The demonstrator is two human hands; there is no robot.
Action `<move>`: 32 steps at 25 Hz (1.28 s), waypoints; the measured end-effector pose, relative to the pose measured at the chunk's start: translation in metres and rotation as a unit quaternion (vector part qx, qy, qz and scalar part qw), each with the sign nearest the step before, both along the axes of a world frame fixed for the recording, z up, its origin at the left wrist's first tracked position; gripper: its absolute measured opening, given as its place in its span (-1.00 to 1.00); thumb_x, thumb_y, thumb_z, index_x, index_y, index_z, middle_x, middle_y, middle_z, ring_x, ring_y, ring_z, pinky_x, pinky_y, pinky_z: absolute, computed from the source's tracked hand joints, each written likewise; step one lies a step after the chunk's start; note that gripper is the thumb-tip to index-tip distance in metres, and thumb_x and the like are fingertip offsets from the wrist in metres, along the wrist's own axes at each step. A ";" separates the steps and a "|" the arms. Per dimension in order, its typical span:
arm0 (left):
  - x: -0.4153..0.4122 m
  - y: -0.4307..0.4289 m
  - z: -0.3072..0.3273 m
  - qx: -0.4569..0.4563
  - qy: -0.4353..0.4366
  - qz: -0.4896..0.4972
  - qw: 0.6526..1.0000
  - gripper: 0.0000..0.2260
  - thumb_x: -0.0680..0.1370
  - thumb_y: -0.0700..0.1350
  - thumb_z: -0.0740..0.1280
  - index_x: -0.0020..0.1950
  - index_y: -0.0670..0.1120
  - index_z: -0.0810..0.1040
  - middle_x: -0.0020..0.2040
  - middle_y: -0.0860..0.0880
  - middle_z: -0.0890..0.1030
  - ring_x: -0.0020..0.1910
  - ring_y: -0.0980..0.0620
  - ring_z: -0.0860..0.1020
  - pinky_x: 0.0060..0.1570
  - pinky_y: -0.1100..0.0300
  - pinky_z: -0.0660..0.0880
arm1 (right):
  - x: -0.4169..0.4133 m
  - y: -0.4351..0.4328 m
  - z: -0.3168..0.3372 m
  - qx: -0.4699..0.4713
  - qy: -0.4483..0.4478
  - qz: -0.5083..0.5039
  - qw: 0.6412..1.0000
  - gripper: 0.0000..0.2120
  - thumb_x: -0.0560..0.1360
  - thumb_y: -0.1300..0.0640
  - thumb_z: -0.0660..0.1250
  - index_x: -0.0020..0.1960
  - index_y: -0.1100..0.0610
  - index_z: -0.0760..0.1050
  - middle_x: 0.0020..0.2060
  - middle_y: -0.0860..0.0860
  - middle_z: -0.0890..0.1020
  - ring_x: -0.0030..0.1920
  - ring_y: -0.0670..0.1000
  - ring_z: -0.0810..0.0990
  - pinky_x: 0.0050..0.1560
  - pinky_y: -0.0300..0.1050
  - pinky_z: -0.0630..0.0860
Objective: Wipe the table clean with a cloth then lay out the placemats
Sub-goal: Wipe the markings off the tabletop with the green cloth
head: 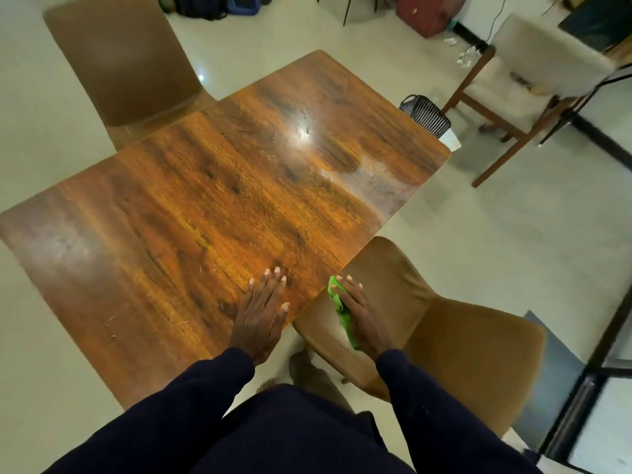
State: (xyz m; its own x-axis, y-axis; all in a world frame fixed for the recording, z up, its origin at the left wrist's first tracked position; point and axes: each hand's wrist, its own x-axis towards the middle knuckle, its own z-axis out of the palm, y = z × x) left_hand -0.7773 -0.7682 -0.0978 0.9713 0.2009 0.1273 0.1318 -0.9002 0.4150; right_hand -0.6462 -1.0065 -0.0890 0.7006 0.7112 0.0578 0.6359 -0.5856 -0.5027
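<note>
A glossy brown wooden table [212,200] fills the middle of the head view, with a damp smear near its far right corner. My left hand [261,313] lies flat on the table's near edge, fingers spread, holding nothing. My right hand [362,316] presses flat on a green cloth [342,311], which lies on the seat of the tan chair [444,323] just past the table's right edge. The cloth shows only along the left side of my hand. No placemats are in view.
A brown chair [123,63] stands at the table's far left. A black slatted bin [425,114] sits by the far right corner. A wooden chair with a pale cushion [533,80] is at the right. Bags line the back wall.
</note>
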 end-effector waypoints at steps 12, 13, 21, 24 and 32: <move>0.048 -0.132 0.078 0.072 -0.090 -0.220 0.969 -0.51 0.78 0.05 0.00 0.58 -0.20 0.42 0.64 -0.18 0.36 0.67 -0.14 0.24 0.67 -0.15 0.06 | -0.035 -0.161 0.101 0.063 -0.055 -0.122 0.989 -0.43 0.62 0.29 0.33 0.61 0.18 0.34 0.64 0.05 0.26 0.65 0.14 0.21 0.54 0.37 0.34; 0.053 -0.152 0.082 0.082 -0.087 -0.232 0.965 -0.51 0.78 0.05 0.02 0.59 -0.19 0.41 0.64 -0.17 0.35 0.68 -0.13 0.23 0.67 -0.15 0.07 | -0.036 -0.179 0.105 0.071 -0.055 -0.135 0.987 -0.38 0.60 0.34 0.39 0.62 0.17 0.33 0.64 0.06 0.27 0.64 0.16 0.24 0.53 0.36 0.36; 0.086 -0.353 0.096 0.055 -0.102 -0.245 0.963 -0.48 0.79 0.07 -0.06 0.60 -0.17 0.40 0.62 -0.18 0.38 0.66 -0.18 0.27 0.61 -0.29 0.21 | -0.035 -0.388 0.132 0.090 -0.074 -0.177 0.977 -0.20 0.46 0.35 0.55 0.62 0.18 0.32 0.63 0.11 0.31 0.62 0.15 0.30 0.45 0.32 0.47; 0.095 -0.424 0.101 0.048 -0.119 -0.235 0.964 -0.46 0.79 0.08 -0.07 0.60 -0.19 0.40 0.62 -0.17 0.39 0.66 -0.16 0.26 0.66 -0.23 0.10 | -0.026 -0.459 0.143 0.075 -0.089 -0.168 0.979 -0.28 0.51 0.36 0.51 0.61 0.19 0.35 0.62 0.10 0.34 0.62 0.13 0.30 0.51 0.26 0.43; 0.160 -0.540 0.106 0.027 -0.124 -0.227 0.966 -0.44 0.80 0.08 -0.10 0.55 -0.21 0.45 0.56 -0.19 0.47 0.59 -0.19 0.40 0.64 -0.20 0.16 | 0.049 -0.559 0.142 0.069 -0.102 -0.140 0.982 -0.43 0.62 0.22 0.40 0.60 0.19 0.37 0.61 0.10 0.36 0.62 0.11 0.31 0.49 0.21 0.45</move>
State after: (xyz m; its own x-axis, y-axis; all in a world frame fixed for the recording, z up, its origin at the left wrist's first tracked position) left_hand -0.6174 -1.3078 0.0085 0.8962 -0.2514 0.3656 -0.3786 -0.8629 0.3347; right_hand -0.5973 -1.5655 0.0528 0.8318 0.4670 0.3000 0.5550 -0.6878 -0.4680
